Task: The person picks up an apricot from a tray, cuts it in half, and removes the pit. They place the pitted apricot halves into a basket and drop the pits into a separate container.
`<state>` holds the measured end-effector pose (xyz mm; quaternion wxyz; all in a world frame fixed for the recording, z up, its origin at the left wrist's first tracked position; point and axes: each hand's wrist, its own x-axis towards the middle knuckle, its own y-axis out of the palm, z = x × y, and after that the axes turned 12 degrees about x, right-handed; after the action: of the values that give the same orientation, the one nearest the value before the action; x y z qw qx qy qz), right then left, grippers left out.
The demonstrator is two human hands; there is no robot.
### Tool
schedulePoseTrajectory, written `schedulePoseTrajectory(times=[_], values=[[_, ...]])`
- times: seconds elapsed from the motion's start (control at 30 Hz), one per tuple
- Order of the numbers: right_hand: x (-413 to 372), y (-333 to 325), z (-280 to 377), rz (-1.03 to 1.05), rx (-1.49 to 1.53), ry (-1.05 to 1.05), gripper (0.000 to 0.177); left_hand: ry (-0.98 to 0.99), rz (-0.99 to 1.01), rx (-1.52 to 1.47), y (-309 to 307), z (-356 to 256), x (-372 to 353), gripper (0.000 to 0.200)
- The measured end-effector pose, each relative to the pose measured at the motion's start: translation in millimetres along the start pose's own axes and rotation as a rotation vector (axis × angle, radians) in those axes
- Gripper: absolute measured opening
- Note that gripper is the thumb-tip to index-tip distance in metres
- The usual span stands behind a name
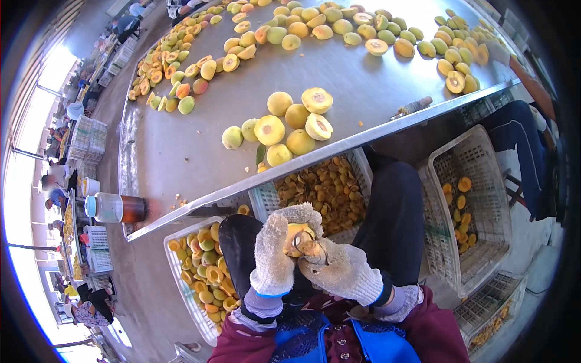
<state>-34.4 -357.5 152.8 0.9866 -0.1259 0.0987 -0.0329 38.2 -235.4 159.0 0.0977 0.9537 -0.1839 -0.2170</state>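
My left hand [272,249], in a knitted work glove, is closed round a cut yellow peach half [298,233], its open face turned up. In my gloved right hand [348,271] is a pitting knife [311,249] with a wrapped handle and a curved metal loop. The loop rests at the peach's centre; how deep it reaches is hidden. Both hands are over my lap. Beyond them, on the metal table, lies a small group of peaches [296,115], several cut open.
A crate of peach halves [200,235] stands left, a crate of pits and scraps [255,199] under the table edge. Another crate [440,242] stands right, near a seated co-worker [514,130]. A jar [109,207] and a second tool [414,107] lie by the table's edge [266,175].
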Motion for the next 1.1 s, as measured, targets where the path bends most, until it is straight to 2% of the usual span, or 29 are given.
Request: schedulePoseTrajectory(times=[0.1, 0.17, 0.23, 0.3, 0.33, 0.37, 0.4, 0.53, 0.6, 0.63, 0.7, 0.83, 0.9, 0.93, 1.0, 1.03, 1.1], values=[[-0.8, 0.3, -3.3, -0.026, 0.003, -0.063, 0.026, 0.041, -0.005, -0.027, 7.1, 3.0, -0.1, 0.054], [-1.0, -3.8, -0.4, 0.018, 0.024, 0.019, 0.028, 0.199, -0.117, 0.226, 19.1, -3.1, -4.2, 0.055], [-2.2, -5.4, -1.5, 0.065, 0.046, 0.101, 0.030, 0.162, -0.114, 0.273, 24.4, -13.5, -2.6, 0.055], [-2.5, -5.2, -4.1, 0.134, 0.183, -0.020, 0.030, 0.127, -0.111, 0.322, 23.1, -20.3, -0.3, 0.056], [-2.4, -7.9, -0.5, 0.134, 0.183, -0.021, 0.030, 0.084, -0.046, 0.345, 20.7, -23.1, 0.2, 0.056], [-0.3, -14.1, 6.8, 0.233, 0.246, 0.150, 0.031, 0.044, 0.023, 0.368, 21.1, -25.2, 2.3, 0.056], [-0.4, -17.2, 10.3, 0.335, 0.309, 0.328, 0.031, 0.005, 0.003, 0.345, 24.5, -27.5, 0.2, 0.058], [-2.1, -12.7, 5.6, 0.236, 0.232, 0.181, 0.031, 0.059, 0.010, 0.370, 19.0, -20.3, 1.8, 0.061], [1.7, -15.2, 8.4, 0.218, 0.191, 0.354, 0.031, 0.079, -0.053, 0.283, 21.8, -17.1, 1.0, 0.063], [-0.2, -13.1, 4.7, 0.215, 0.192, 0.354, 0.031, 0.079, -0.051, 0.284, 20.9, -14.2, 0.7, 0.063], [-6.1, -5.9, -5.6, 0.064, 0.167, 0.113, 0.030, 0.043, -0.032, 0.170, 19.2, -8.9, -0.6, 0.063], [-9.8, -5.6, -8.7, 0.012, 0.090, 0.026, 0.030, 0.125, -0.061, 0.212, 30.6, -12.3, -5.1, 0.057], [-8.9, -9.5, -8.5, 0.114, 0.328, 0.049, 0.028, 0.098, -0.048, 0.304, 34.0, -21.3, -3.8, 0.047], [-7.3, -13.2, -5.7, 0.112, 0.327, 0.049, 0.028, 0.098, -0.047, 0.303, 37.0, -22.6, -3.1, 0.047], [-4.4, -23.3, 4.5, 0.335, 0.549, 0.374, 0.022, 0.183, -0.089, 0.326, 42.2, -22.6, -3.3, 0.036], [-3.1, -27.7, 8.0, 0.335, 0.549, 0.373, 0.022, 0.183, -0.088, 0.327, 41.6, -21.6, -2.2, 0.036], [-2.1, -35.2, 11.1, 0.472, 0.860, 0.592, 0.018, 0.343, -0.058, 0.515, 38.8, -19.6, 1.2, 0.028]])
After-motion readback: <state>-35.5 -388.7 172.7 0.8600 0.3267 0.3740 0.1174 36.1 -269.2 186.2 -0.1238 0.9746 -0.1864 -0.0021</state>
